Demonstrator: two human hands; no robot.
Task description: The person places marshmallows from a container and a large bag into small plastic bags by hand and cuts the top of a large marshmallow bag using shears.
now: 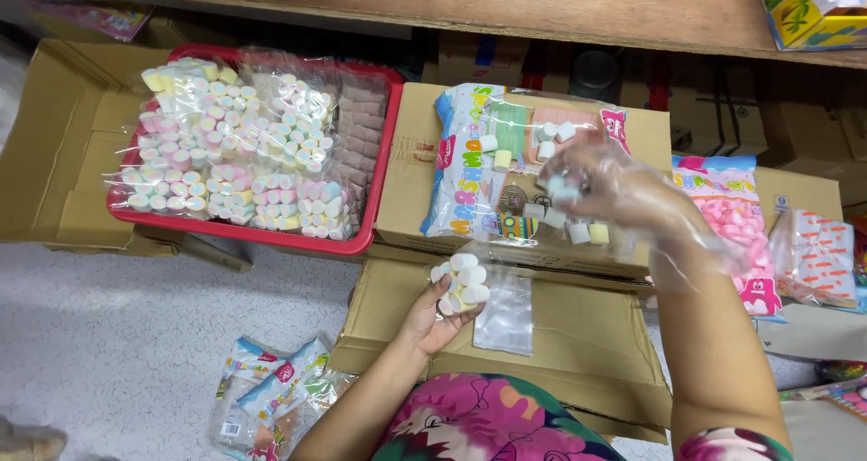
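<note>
Cupped, the left hand's (433, 312) grip holds marshmallows (461, 280); the gloved right hand (605, 190) pinches one, blurred.

We record even, diffuse light from above; the scene is bright overall, colours saturated. Shadows are soft and short, deepest under the wooden shelf (542, 14) at the top edge, where detail is lost. We note glare on the clear bags in the red tray (370, 235). The right hand (614, 190) in its thin plastic glove is motion-blurred; the left hand (433, 312) is sharp. Straight edges bow slightly toward the frame borders.
</note>
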